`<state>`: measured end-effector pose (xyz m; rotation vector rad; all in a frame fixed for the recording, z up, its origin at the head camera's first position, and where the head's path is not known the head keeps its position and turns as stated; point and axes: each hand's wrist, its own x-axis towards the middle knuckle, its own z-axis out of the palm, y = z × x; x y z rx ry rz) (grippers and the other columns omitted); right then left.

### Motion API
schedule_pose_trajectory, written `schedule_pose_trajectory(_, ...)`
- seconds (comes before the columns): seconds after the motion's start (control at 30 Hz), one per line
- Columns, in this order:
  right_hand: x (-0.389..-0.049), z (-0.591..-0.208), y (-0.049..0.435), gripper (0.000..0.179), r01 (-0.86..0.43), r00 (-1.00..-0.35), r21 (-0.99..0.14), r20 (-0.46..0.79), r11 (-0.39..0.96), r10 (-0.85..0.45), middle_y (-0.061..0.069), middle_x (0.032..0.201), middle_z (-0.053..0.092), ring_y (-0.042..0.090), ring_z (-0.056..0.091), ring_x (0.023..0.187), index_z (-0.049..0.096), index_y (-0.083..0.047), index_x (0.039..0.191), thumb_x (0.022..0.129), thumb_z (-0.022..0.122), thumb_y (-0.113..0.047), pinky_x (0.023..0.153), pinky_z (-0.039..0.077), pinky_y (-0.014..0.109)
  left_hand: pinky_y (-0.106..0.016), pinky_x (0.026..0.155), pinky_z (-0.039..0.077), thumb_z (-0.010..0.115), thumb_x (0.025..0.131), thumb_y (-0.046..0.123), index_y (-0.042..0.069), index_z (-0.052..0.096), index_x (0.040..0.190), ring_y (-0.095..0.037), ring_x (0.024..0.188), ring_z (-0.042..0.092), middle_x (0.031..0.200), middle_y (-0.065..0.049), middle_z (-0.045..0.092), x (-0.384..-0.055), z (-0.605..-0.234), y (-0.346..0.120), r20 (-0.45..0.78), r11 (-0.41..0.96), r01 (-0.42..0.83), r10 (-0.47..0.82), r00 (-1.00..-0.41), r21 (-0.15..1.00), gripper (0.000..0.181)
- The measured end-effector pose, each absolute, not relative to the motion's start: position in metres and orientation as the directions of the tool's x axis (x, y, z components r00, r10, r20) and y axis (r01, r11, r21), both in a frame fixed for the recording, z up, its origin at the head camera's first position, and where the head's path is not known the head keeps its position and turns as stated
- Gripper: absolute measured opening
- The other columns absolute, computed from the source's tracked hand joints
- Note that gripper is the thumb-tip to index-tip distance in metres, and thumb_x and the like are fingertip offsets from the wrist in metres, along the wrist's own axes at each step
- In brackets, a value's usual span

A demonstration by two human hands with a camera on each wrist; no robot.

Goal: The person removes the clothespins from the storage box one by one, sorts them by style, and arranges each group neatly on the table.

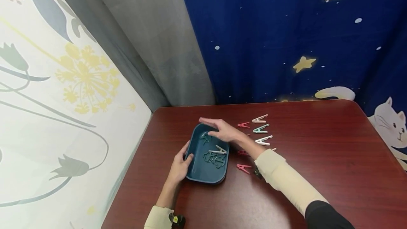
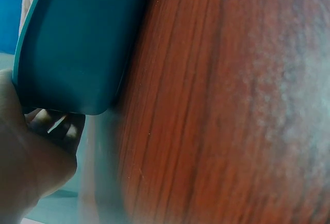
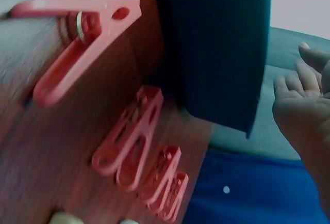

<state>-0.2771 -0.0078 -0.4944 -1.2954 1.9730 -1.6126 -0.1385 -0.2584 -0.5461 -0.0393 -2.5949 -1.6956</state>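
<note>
My left hand [image 1: 179, 165] grips the left rim of a dark blue plastic tray [image 1: 198, 169], thumb over the edge and fingers along the outside. In the tray lie a white clothespin [image 1: 218, 150] and several dark green outline shapes [image 1: 213, 159], one of them [image 1: 206, 137] near the far end. Above the tray's far right part hovers my right hand [image 1: 224, 131], its fingers extended and nothing held. The left wrist view shows the tray's outer wall [image 2: 77, 43] against the hand; in the right wrist view, the right hand [image 3: 304, 100] is beside the tray wall [image 3: 216, 43].
Right of the tray, pink clothespins [image 1: 243, 168] form a column, partly hidden by my right forearm. Beside them lie white clothespins [image 1: 264, 140] and a teal one [image 1: 261, 129]. The reddish-brown table [image 1: 334, 151] meets a patterned wall at left and curtains behind.
</note>
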Motion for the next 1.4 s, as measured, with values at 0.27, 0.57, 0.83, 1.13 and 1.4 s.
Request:
schedule_pose_trajectory(0.27, -0.28, -0.508, -0.022, 0.047, -0.371, -0.457, -0.923, 0.084, 0.104, -0.885, 0.014, 0.138, 0.069, 0.018, 0.062, 0.129, 0.061, 0.005, 0.145, 0.1, 0.057, 0.017, 0.089, 0.05, 0.024, -0.045, 0.101, 0.051, 0.059, 0.107, 0.002, 0.009, 0.04, 0.165, -0.033, 0.131, 0.059, 0.153, -0.017, 0.057, -0.141, -0.548, -0.258, 0.039, 0.407, 0.034, -0.003, -0.999, 0.913, 0.061)
schedule_pose_trajectory(0.57, -0.284, -0.511, -0.031, 0.047, -0.38, -0.361, -0.9, -0.067, 0.212, -0.93, 0.013, 0.116, 0.079, 0.017, 0.069, 0.122, 0.074, 0.006, 0.127, 0.091, 0.053, 0.029, 0.101, 0.05, 0.029, -0.028, 0.098, 0.049, 0.06, 0.106, 0.0, 0.006, 0.042, 0.163, -0.035, 0.131, 0.059, 0.154, -0.019, 0.056, -0.142, -0.546, -0.259, 0.069, 0.385, 0.063, -0.002, -0.998, 0.921, 0.061)
schedule_pose_trajectory(0.83, -0.282, -0.513, -0.037, 0.057, -0.386, -0.37, -0.876, -0.139, 0.288, -0.919, 0.013, 0.109, 0.08, 0.017, 0.069, 0.119, 0.077, 0.003, 0.119, 0.082, 0.048, 0.035, 0.094, 0.044, 0.026, -0.043, 0.106, 0.046, 0.061, 0.106, 0.0, 0.004, 0.041, 0.163, -0.034, 0.137, 0.054, 0.156, -0.02, 0.053, -0.142, -0.546, -0.258, 0.076, 0.409, 0.07, 0.001, -0.997, 0.91, 0.061)
schedule_pose_trajectory(1.13, -0.281, -0.512, -0.037, 0.06, -0.389, -0.41, -0.861, -0.156, 0.327, -0.899, 0.01, 0.107, 0.08, 0.017, 0.07, 0.116, 0.076, -0.001, 0.121, 0.082, 0.05, 0.035, 0.085, 0.045, 0.026, -0.035, 0.1, 0.049, 0.06, 0.107, 0.001, 0.008, 0.042, 0.164, -0.035, 0.131, 0.058, 0.155, -0.018, 0.055, -0.143, -0.548, -0.26, 0.068, 0.418, 0.061, 0.0, -0.998, 0.906, 0.06)
schedule_pose_trajectory(1.4, -0.279, -0.513, -0.037, 0.054, -0.469, -0.427, -0.808, -0.147, 0.357, -0.892, 0.005, 0.099, 0.08, 0.014, 0.067, 0.112, 0.077, -0.004, 0.116, 0.083, 0.054, 0.032, 0.087, 0.043, 0.026, -0.045, 0.102, 0.049, 0.06, 0.106, 0.001, 0.008, 0.042, 0.164, -0.032, 0.133, 0.057, 0.156, -0.017, 0.054, -0.142, -0.545, -0.258, 0.068, 0.457, 0.056, -0.011, -0.998, 0.888, 0.061)
